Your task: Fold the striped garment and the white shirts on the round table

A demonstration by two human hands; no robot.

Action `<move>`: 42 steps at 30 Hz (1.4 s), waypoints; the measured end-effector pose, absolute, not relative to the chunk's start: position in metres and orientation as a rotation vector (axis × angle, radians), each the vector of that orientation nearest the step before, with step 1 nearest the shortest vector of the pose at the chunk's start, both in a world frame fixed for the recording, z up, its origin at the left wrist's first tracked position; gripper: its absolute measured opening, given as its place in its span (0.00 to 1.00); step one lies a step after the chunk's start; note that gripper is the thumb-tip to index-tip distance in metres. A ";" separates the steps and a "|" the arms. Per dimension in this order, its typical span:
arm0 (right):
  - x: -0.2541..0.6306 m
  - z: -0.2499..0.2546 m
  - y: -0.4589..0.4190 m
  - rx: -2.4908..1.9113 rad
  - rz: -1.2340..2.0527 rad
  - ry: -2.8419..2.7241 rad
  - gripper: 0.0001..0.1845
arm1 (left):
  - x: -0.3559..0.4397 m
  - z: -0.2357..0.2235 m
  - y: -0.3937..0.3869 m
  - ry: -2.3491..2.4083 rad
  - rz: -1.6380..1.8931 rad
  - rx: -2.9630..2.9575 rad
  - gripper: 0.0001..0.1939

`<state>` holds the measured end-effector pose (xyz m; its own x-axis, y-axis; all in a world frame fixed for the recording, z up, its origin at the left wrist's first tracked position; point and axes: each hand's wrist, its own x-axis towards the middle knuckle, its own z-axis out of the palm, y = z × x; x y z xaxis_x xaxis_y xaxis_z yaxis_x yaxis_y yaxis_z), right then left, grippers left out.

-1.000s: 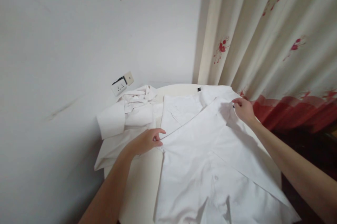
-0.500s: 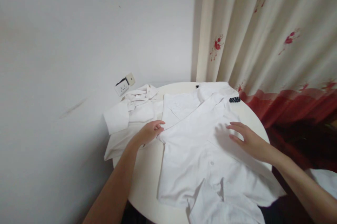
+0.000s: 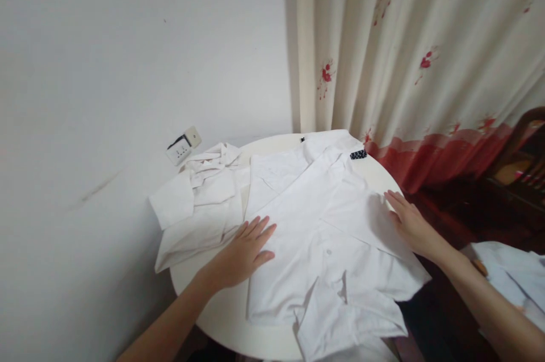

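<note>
A white shirt (image 3: 298, 231) with a button placket lies spread over a round white table (image 3: 225, 316). Its collar end hangs towards me at the near edge, and one part is folded diagonally across the far half. My left hand (image 3: 247, 251) rests with fingers spread on the shirt's left edge. On the other side, my right hand (image 3: 411, 226) is open, fingers stretched out, by the shirt's right edge; whether it touches the cloth I cannot tell.
Folded white clothing (image 3: 204, 197) lies on the table's left, against the wall. A dark patterned item (image 3: 358, 154) sits by the far right rim. A wall socket (image 3: 181, 149), a floral curtain (image 3: 340, 38), a wooden chair (image 3: 519, 163) and pale cloth (image 3: 511, 271) surround the table.
My left hand has flattened and spread its fingers on the shirt's left edge. My right hand has moved outward to the right edge. The view has turned slightly right.
</note>
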<state>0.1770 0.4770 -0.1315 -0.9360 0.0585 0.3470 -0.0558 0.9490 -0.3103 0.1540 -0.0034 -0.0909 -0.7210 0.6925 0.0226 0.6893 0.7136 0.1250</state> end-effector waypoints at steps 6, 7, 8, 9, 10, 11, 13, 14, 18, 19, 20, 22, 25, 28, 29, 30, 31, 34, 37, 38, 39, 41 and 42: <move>0.181 -0.131 0.462 0.264 0.396 -2.736 0.33 | 0.169 -0.094 0.008 2.896 0.232 1.268 0.31; 0.183 -0.130 0.460 0.324 0.381 -2.761 0.33 | 0.172 -0.096 0.009 2.907 0.224 1.263 0.31; 0.184 -0.131 0.458 0.373 0.369 -2.795 0.33 | 0.174 -0.099 0.009 2.917 0.214 1.256 0.32; 0.185 -0.131 0.457 0.402 0.362 -2.829 0.33 | 0.176 -0.100 0.009 2.923 0.202 1.250 0.32; 0.185 -0.132 0.457 0.411 0.356 -2.859 0.33 | 0.177 -0.101 0.008 2.929 0.192 1.242 0.33; 0.185 -0.133 0.457 0.409 0.348 -2.880 0.34 | 0.178 -0.101 0.007 2.937 0.184 1.234 0.33; 0.185 -0.134 0.457 0.394 0.323 -2.892 0.34 | 0.179 -0.098 0.006 2.944 0.179 1.220 0.33; 0.185 -0.135 0.457 0.388 0.310 -2.887 0.34 | 0.178 -0.095 0.007 2.943 0.188 1.214 0.34; 0.184 -0.135 0.456 0.379 0.271 -2.862 0.34 | 0.176 -0.083 0.021 2.946 0.292 1.212 0.36; 0.184 -0.135 0.456 0.379 0.266 -2.859 0.34 | 0.175 -0.081 0.026 2.941 0.310 1.225 0.35; 0.184 -0.135 0.455 0.380 0.261 -2.858 0.34 | 0.175 -0.081 0.031 2.931 0.315 1.239 0.35; 0.185 -0.134 0.455 0.385 0.255 -2.859 0.34 | 0.175 -0.084 0.039 2.904 0.278 1.253 0.32; 0.185 -0.134 0.454 0.381 0.249 -2.868 0.34 | 0.177 -0.092 0.044 2.899 0.197 1.213 0.30; 0.186 -0.134 0.454 0.362 0.246 -2.872 0.34 | 0.179 -0.095 0.042 2.899 0.181 1.211 0.30; 0.186 -0.135 0.454 0.354 0.251 -2.869 0.35 | 0.180 -0.095 0.041 2.890 0.182 1.218 0.30; 0.186 -0.135 0.454 0.348 0.263 -2.863 0.35 | 0.181 -0.094 0.039 2.879 0.183 1.226 0.31; 0.186 -0.135 0.454 0.343 0.279 -2.856 0.35 | 0.182 -0.093 0.038 2.869 0.181 1.231 0.31; 0.187 -0.132 0.454 0.345 0.358 -2.817 0.34 | 0.188 -0.093 0.033 2.858 0.180 1.245 0.32; 0.191 -0.127 0.454 0.375 0.465 -2.699 0.29 | 0.198 -0.095 0.026 2.862 0.189 1.266 0.33; 0.194 -0.125 0.455 0.402 0.497 -2.648 0.27 | 0.201 -0.096 0.023 2.858 0.193 1.279 0.33; 0.197 -0.124 0.456 0.437 0.527 -2.601 0.25 | 0.205 -0.096 0.020 2.851 0.200 1.293 0.33; 0.207 -0.121 0.457 0.522 0.590 -2.535 0.22 | 0.212 -0.094 0.014 2.830 0.213 1.317 0.34; 0.214 -0.120 0.458 0.571 0.625 -2.511 0.21 | 0.215 -0.092 0.011 2.815 0.216 1.328 0.34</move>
